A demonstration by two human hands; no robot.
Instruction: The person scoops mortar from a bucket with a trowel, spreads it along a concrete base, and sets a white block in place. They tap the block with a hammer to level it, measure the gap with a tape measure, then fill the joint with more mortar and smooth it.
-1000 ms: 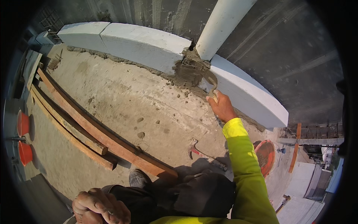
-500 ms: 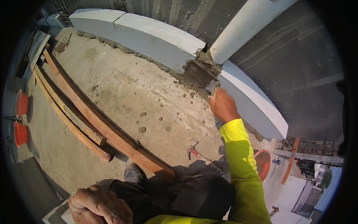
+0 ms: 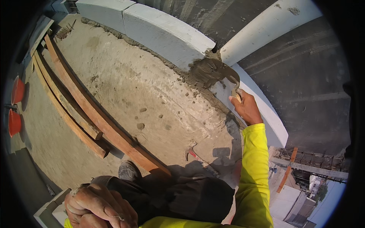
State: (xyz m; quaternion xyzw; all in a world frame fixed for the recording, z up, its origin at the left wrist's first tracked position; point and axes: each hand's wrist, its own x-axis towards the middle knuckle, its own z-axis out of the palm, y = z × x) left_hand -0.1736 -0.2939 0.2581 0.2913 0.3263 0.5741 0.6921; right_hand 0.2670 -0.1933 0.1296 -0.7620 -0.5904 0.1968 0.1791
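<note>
My right hand (image 3: 249, 108) is closed round the handle of a trowel (image 3: 235, 83). The blade lies against wet grey mortar (image 3: 208, 72), which fills the gap between two white blocks and smears onto both. To the left of the gap is a long white block (image 3: 163, 34); another white block (image 3: 266, 104) stands on the right, just beyond my right hand. At the lower left, my left hand (image 3: 99, 207) is curled, its fingers folded over, above my dark trouser leg. Whatever that hand may hold is hidden.
A white pipe (image 3: 270, 30) slants up from behind the gap, against a dark wall (image 3: 296, 72). On the floor lie a claw hammer (image 3: 197, 157), mortar crumbs and long wooden beams (image 3: 102, 117). Two red buckets (image 3: 15, 122) stand at the far left.
My right hand has moved right with the trowel, and the blade now shows over the mortar. Mortar covers more of the gap. The left hand stays curled; the whole view has shifted slightly.
</note>
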